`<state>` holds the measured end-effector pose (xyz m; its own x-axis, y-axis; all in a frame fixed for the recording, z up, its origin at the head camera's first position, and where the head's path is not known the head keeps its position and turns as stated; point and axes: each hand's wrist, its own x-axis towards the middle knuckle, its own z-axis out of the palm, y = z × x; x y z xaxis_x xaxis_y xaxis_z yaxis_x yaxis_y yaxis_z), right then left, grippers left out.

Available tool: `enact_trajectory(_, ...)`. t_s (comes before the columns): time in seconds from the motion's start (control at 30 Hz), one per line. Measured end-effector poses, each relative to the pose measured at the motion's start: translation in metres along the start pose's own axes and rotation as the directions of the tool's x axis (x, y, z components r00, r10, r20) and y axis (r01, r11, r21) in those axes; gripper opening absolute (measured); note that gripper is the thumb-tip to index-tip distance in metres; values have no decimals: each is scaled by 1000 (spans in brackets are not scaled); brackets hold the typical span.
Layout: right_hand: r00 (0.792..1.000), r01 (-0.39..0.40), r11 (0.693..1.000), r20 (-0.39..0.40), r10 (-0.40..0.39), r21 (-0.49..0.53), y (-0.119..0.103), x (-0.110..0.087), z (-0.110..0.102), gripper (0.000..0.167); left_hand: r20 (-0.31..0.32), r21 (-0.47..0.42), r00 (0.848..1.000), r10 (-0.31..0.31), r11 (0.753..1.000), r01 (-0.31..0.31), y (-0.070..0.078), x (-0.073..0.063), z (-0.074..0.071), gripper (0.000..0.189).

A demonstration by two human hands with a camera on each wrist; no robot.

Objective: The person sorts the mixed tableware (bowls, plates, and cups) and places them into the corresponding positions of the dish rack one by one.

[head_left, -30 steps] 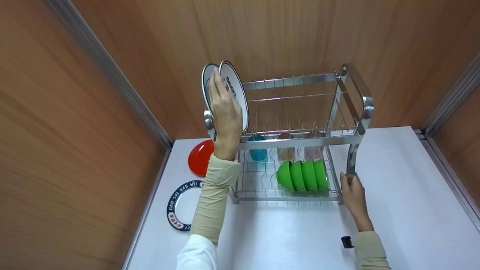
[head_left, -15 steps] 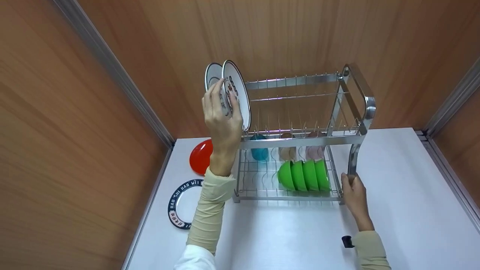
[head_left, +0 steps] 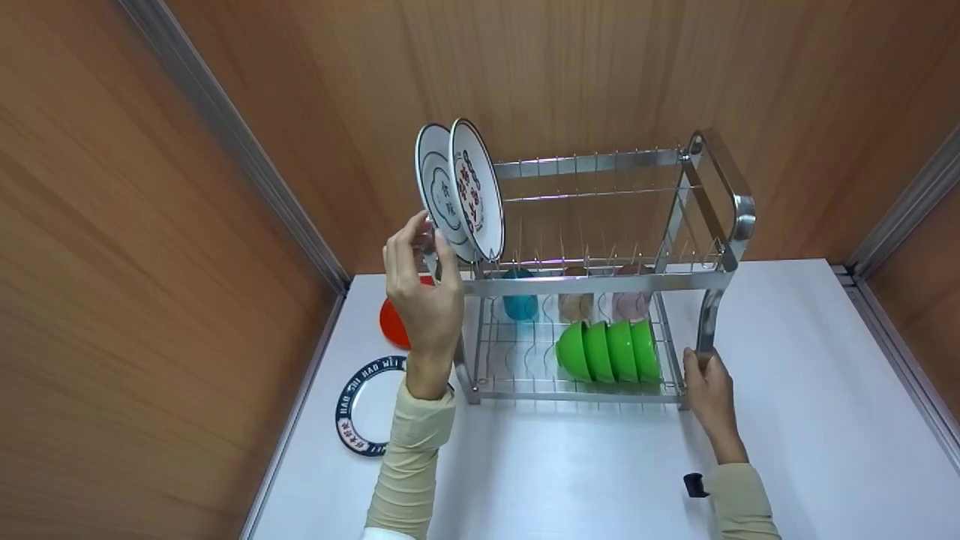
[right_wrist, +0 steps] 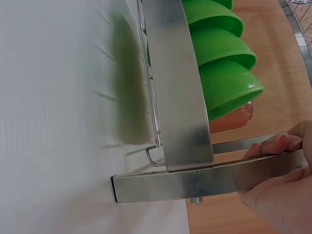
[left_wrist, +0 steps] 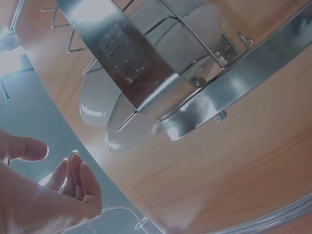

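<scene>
My left hand (head_left: 426,300) is beside the left end of the metal dish rack (head_left: 600,285), just below two plates. In the left wrist view its loosely bent fingers are apart from the rack and hold nothing. One patterned plate (head_left: 487,202) stands on edge in the upper tier; another plate (head_left: 435,176) leans to its left. My right hand (head_left: 711,394) grips the rack's front right leg, as the right wrist view also shows. Several green bowls (head_left: 607,352) lie nested on their sides in the lower tier.
Behind the bowls are a blue cup (head_left: 520,296), a tan cup (head_left: 576,306) and a pink cup (head_left: 631,304). Left of the rack, a red bowl (head_left: 393,324) and a dark-rimmed plate (head_left: 347,409) lie on the white table (head_left: 570,472). Wooden panels (head_left: 585,75) enclose the area.
My left hand has come away from the plates, moving down and left, and their faces are uncovered. The plates stay in the rack. My right hand keeps its grip on the leg.
</scene>
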<state>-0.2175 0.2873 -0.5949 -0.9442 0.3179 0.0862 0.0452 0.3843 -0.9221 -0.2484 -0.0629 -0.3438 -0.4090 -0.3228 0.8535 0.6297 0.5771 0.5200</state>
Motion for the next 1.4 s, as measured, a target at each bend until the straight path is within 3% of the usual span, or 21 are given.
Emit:
enact_trajectory(0.27, 1000, -4, 1000, -1, 4, 30, 0, -2, 0, 40, 3, 35, 996, -90, 995, 90, -7, -22, -13, 32)
enact_trajectory(0.47, 1000, -7, 999, -6, 7, 43, 1, -2, 0, 41, 5, 10, 981, -193, 981, 193, -23, -40, -24, 31)
enact_trajectory(0.6, 1000, -15, 999, 1, 15, 36, 1, -2, 0, 42, 28, 6, 955, -295, 955, 295, -34, -53, -35, 33)
enact_trajectory(0.83, 999, -35, 999, 10, 35, 24, 0, -2, 0, 40, 38, 7, 886, -461, 887, 461, -55, -77, -56, 34)
enact_trajectory(1.07, 999, -36, 999, 5, 36, 21, -2, -3, 0, 44, 19, 58, 844, -536, 844, 534, -80, -99, -78, 34)
enact_trajectory(1.23, 999, -44, 999, 9, 44, 8, -2, -3, 0, 46, 9, 108, 806, -591, 802, 587, -98, -112, -92, 34)
enact_trajectory(1.4, 999, -49, 999, 10, 49, 6, 0, -3, 0, 45, -62, 129, 795, -604, 785, 607, -116, -126, -101, 35)
